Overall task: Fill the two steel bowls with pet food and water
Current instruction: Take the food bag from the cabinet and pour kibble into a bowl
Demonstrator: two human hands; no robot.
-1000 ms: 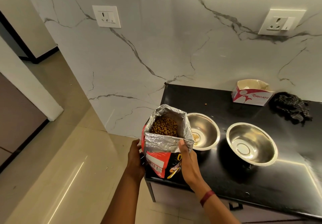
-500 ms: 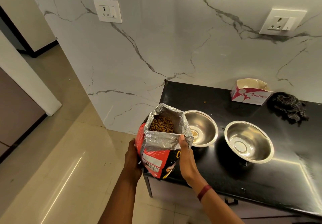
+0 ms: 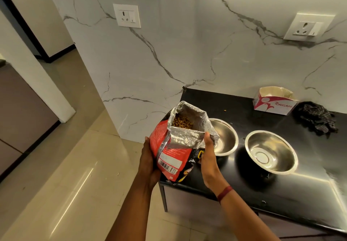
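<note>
A red pet food bag [image 3: 170, 158] with a silver foil lining stands open at the top, brown kibble [image 3: 181, 122] showing inside. It tilts toward the right, its mouth beside the left steel bowl [image 3: 226, 137]. My left hand [image 3: 149, 163] grips the bag's left side and back. My right hand [image 3: 207, 156] holds the bag's right side, thumb on the foil rim. Part of the left bowl is hidden behind the bag. The right steel bowl [image 3: 271, 151] holds nothing. Both bowls sit on the black counter [image 3: 244, 107].
A white and red tissue box [image 3: 274, 101] and a dark crumpled cloth [image 3: 317, 118] lie at the counter's back right. A single kibble piece [image 3: 224, 110] lies behind the bowls. The marble wall [image 3: 169, 57] carries two sockets. Tiled floor [image 3: 65, 184] spreads to the left.
The bag has tipped further to the right toward the left bowl, and both hands moved with it. My left hand has slid lower on the bag's side.
</note>
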